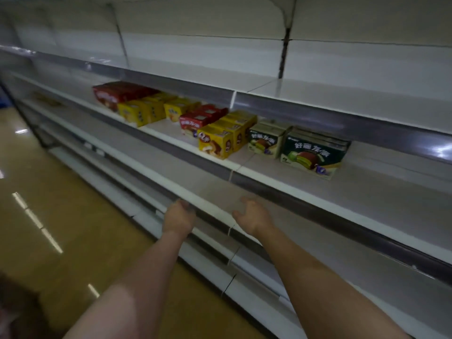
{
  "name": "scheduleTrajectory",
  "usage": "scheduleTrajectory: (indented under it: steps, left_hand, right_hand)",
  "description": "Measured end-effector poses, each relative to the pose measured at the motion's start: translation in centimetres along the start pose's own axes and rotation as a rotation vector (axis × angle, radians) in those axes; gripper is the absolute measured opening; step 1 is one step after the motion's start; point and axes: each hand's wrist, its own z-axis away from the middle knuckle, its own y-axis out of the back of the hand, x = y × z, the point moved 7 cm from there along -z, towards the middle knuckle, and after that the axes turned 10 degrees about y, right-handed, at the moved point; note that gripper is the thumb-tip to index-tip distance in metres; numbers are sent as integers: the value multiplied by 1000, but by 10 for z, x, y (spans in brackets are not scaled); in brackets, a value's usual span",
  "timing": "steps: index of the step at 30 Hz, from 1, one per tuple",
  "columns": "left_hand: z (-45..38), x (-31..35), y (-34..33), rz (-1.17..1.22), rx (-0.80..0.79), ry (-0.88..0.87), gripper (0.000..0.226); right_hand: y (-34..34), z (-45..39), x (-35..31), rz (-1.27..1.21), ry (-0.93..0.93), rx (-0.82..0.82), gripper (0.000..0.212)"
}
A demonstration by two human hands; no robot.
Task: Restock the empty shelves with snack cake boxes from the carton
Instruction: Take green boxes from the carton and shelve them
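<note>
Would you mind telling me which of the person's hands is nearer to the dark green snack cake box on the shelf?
Right. The right hand hovers open below and to the left of the dark green box, one shelf down. The left hand is farther left, at that lower shelf's front edge.

White metal shelving (318,196) in several tiers, running from far left to near right beside a tan glossy floor (73,228). The stocked shelf (367,192) lies one tier above the hands (215,216) and beyond them. Directly on it, in a row: red boxes (112,94) farthest up-left of the hands; yellow boxes (139,111) next; a further yellow box (178,108); a red box (198,121); yellow boxes (220,140) straight above the hands; a pale green box (265,143); and a dark green box (313,152) up-right of the hands. The tier at hand level (220,192) carries nothing visible.
</note>
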Motion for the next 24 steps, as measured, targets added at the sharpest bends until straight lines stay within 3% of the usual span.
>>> scheduleTrajectory:
  steps: [10,16,20,24]
  left_hand:
    - [27,-187,119,157,180,428,35]
    - [44,-295,212,150,316,587,31]
    - [50,-357,270,145,392,637,5]
    - [56,-415,312,178,419,679,5]
  right_hand:
    - [-139,2,-118,-64,166,-303,59]
    - [-222,6,-234,-4,290,-419,58]
    - [-276,13,-309,42,390,-485,60]
    - [-322,18,-371,80,433,-536,59]
